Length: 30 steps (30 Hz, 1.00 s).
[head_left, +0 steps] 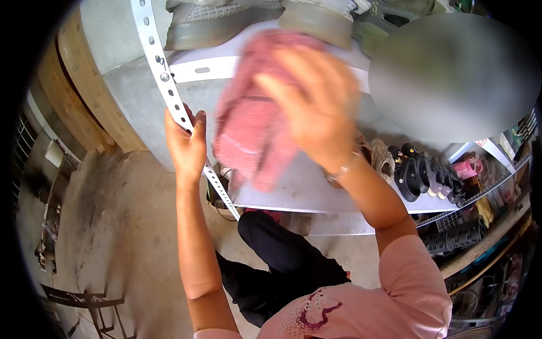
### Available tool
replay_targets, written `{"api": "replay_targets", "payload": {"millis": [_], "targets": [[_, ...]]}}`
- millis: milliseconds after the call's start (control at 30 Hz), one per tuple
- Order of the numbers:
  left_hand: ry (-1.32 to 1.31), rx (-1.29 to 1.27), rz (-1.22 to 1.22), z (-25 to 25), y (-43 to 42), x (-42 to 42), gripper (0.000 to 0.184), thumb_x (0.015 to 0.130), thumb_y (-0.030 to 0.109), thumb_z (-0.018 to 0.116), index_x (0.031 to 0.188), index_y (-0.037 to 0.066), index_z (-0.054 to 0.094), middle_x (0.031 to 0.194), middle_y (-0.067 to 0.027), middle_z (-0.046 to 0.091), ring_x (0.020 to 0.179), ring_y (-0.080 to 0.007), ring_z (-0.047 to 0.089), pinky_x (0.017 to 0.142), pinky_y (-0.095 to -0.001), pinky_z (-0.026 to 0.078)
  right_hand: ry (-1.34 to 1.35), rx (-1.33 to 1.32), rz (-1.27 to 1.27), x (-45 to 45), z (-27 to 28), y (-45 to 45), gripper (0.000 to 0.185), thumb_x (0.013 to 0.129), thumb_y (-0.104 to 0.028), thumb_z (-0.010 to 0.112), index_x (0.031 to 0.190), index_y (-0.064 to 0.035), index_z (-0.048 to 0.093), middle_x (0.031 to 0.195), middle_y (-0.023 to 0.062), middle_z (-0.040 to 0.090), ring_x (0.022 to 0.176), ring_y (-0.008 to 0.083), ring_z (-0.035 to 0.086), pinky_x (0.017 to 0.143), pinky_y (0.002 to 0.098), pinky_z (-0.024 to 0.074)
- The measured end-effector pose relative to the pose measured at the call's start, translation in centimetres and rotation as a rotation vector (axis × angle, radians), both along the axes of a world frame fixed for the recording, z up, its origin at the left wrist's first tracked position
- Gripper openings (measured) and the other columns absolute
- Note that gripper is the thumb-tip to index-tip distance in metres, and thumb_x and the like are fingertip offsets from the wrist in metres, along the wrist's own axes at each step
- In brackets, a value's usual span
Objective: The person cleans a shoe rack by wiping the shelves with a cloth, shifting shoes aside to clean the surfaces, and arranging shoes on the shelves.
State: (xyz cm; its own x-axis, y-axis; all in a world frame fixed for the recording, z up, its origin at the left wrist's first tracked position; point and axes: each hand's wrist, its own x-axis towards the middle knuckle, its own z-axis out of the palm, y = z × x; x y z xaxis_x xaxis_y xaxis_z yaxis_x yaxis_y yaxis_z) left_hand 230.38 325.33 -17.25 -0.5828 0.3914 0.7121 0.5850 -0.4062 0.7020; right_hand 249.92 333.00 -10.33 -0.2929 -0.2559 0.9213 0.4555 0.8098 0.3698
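Note:
My left hand (187, 148) is wrapped around the white perforated metal post (149, 42) of a shoe rack, thumb pointing up. A pink cloth (240, 138) hangs in folds from my right hand (319, 107), which is blurred by motion and closed on it. Hand and cloth are in front of the white edge of the upper shelf (220, 69). Whether the cloth touches that edge cannot be made out. Just above, grey shoes (220, 25) stand on the upper shelf.
On the lower shelf (293, 195) stand several shoes, among them black clogs (407, 178). A small pink container (467, 168) and a black crate (457, 234) are at the right. Wooden furniture (93, 85) stands left against the wall. A dark chair (90, 302) is at lower left.

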Motion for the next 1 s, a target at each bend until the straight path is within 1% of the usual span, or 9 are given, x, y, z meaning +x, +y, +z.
{"api": "replay_targets", "payload": {"millis": [67,233,333,533,600,667,800,900,1000], "targets": [[-0.007,-0.044,0.007,-0.1,-0.1,-0.2,0.017,0.082,0.001,0.059,0.091,0.004,0.045,0.075,-0.0007,0.042,0.066,-0.0086,0.041,0.059,-0.0242,0.038,0.038,-0.024,-0.133,3.9,-0.4,0.6,0.022,0.073,-0.02,0.06,0.093,-0.0168,0.067,0.113,0.0074,0.06,0.105,0.0276,0.055,0.094,0.0422,0.0385],[-0.079,-0.08,-0.015,0.3,-0.4,0.2,0.022,0.08,0.005,0.066,0.089,0.007,0.045,0.074,0.0015,0.042,0.066,-0.0081,0.04,0.059,-0.023,0.037,0.006,0.06,-0.049,8.3,-0.7,2.2,0.02,0.071,-0.009,0.062,0.09,-0.0125,0.066,0.116,0.0144,0.057,0.106,0.0356,0.054,0.094,0.0438,0.0387],[-0.152,-0.078,-0.123,0.8,-1.0,0.5,0.024,0.08,0.006,0.066,0.089,0.007,0.044,0.071,0.0024,0.041,0.064,-0.006,0.039,0.056,-0.0221,0.036,0.045,0.08,-0.068,6.9,-0.5,2.0,0.021,0.07,-0.003,0.062,0.089,-0.0118,0.066,0.115,0.0146,0.058,0.105,0.0349,0.054,0.092,0.0443,0.0382],[-0.112,-0.024,-0.041,0.4,-0.6,0.4,0.022,0.08,0.006,0.065,0.087,0.007,0.045,0.071,0.0018,0.042,0.064,-0.0075,0.041,0.057,-0.0231,0.037,0.017,0.059,-0.088,0.9,0.3,0.5,0.019,0.073,-0.01,0.063,0.089,-0.0208,0.068,0.112,0.0053,0.06,0.104,0.0227,0.055,0.095,0.0379,0.029],[-0.129,-0.096,0.016,0.7,-0.8,0.8,0.022,0.08,0.004,0.06,0.097,0.001,0.047,0.076,-0.0076,0.056,0.069,-0.0115,0.053,0.063,-0.0285,0.045,-0.001,0.055,-0.065,-1.2,0.4,-0.2,0.019,0.073,-0.015,0.063,0.091,-0.0212,0.068,0.112,0.0025,0.06,0.106,0.0196,0.054,0.095,0.038,0.0283],[-0.232,-0.011,-0.05,-0.7,0.5,0.1,0.022,0.078,0.004,0.06,0.096,0.001,0.048,0.074,-0.0105,0.058,0.067,-0.0151,0.055,0.063,-0.0302,0.046,-0.042,0.031,-0.085,-3.6,0.2,-0.8,0.022,0.076,-0.017,0.061,0.096,-0.0213,0.067,0.117,0.002,0.059,0.112,0.0165,0.051,0.098,0.0385,0.0272],[-0.141,0.225,-0.134,-0.7,0.6,0.1,0.023,0.077,0.002,0.056,0.098,-0.001,0.05,0.091,-0.0158,0.06,0.084,-0.0184,0.054,0.077,-0.0317,0.045,-0.211,0.086,-0.018,-7.6,0.2,-2.4,0.029,0.082,-0.015,0.052,0.109,-0.0158,0.063,0.128,0.0026,0.054,0.124,0.0144,0.044,0.103,0.0427,0.0261],[-0.077,0.301,-0.153,-0.7,0.5,0.2,0.024,0.077,0.003,0.057,0.1,-0.001,0.05,0.094,-0.0163,0.061,0.084,-0.0169,0.053,0.079,-0.0306,0.044,-0.272,0.085,-0.011,-7.3,1.0,-3.1,0.031,0.082,-0.015,0.051,0.11,-0.0115,0.062,0.128,0.003,0.054,0.125,0.0155,0.043,0.104,0.0423,0.0289],[-0.115,0.15,-0.104,-0.7,0.2,0.4,0.028,0.078,0.004,0.059,0.105,-0.001,0.05,0.098,-0.0166,0.061,0.088,-0.0178,0.055,0.081,-0.0305,0.044,-0.306,0.11,0.014,-7.1,1.8,-3.2,0.032,0.081,-0.014,0.051,0.111,-0.0103,0.062,0.129,0.003,0.053,0.125,0.0158,0.043,0.104,0.0396,0.0313]]}}
